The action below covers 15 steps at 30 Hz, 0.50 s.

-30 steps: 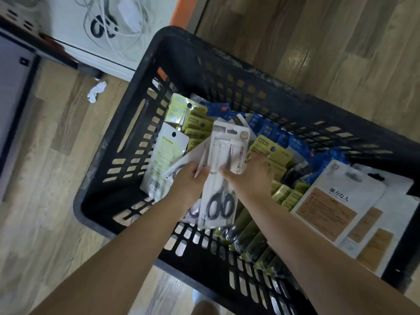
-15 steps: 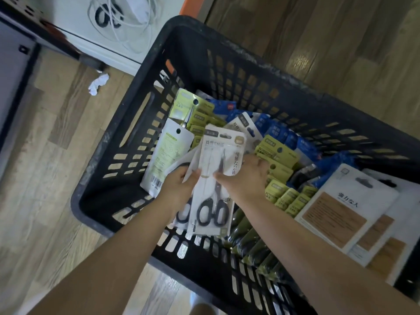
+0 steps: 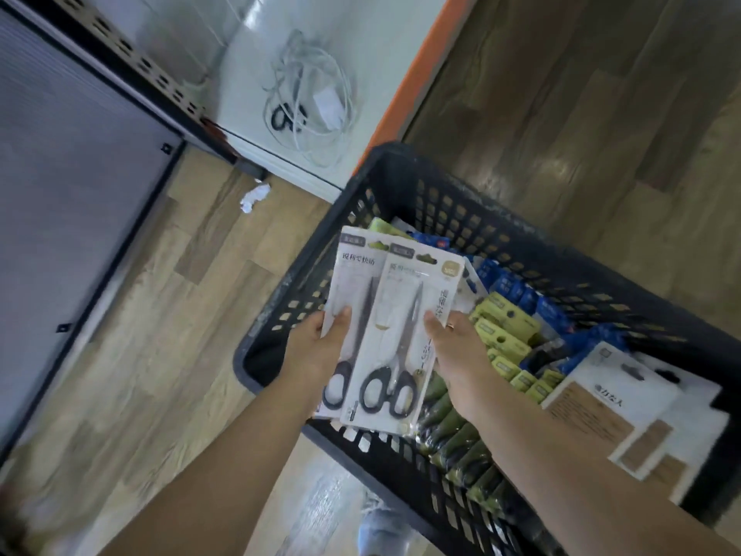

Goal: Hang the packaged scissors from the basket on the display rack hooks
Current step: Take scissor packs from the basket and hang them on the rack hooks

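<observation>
Two white scissor packs with black-handled scissors are lifted above the black plastic basket (image 3: 405, 174). My left hand (image 3: 316, 347) grips the left scissor pack (image 3: 353, 282) at its side, thumb on the front. My right hand (image 3: 457, 351) grips the front scissor pack (image 3: 405, 327), which overlaps the left one. Each pack has a hang slot at its top edge. The rack hooks are out of view.
The basket holds several green packs (image 3: 505, 335), blue packs (image 3: 517, 286) and white-and-brown cards (image 3: 593, 403). A perforated shelf upright (image 3: 132, 54), a grey panel (image 3: 60, 194), a white base with coiled cables (image 3: 308, 98), and crumpled paper (image 3: 252, 196) lie to the left on the wood floor.
Both hands have lifted the two scissor packs up out of the basket. The view has swung left and up, showing more of the shelf base.
</observation>
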Motion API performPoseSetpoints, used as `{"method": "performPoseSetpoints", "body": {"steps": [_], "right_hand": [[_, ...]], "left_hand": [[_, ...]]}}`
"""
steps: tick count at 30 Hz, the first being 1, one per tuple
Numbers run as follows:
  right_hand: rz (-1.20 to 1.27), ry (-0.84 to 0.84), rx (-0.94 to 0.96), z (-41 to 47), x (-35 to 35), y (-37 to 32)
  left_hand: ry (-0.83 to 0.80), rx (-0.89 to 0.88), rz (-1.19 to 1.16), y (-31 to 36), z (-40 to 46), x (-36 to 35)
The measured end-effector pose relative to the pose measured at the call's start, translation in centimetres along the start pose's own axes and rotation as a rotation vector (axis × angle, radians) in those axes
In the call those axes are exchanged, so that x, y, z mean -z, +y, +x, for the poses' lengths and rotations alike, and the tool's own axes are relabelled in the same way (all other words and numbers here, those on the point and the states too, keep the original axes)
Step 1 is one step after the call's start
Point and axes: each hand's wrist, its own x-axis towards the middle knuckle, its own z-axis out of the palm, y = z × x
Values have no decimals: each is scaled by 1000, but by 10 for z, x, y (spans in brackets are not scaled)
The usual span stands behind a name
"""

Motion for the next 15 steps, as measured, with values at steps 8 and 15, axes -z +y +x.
{"method": "performPoseSetpoints", "body": {"steps": [8, 15], "right_hand": [[-7, -164, 287, -122, -20, -118], [-47, -295, 621, -314, -41, -240]], "left_hand": [[176, -97, -127, 92, -104, 98], [426, -299, -290, 187, -275, 219]]}}
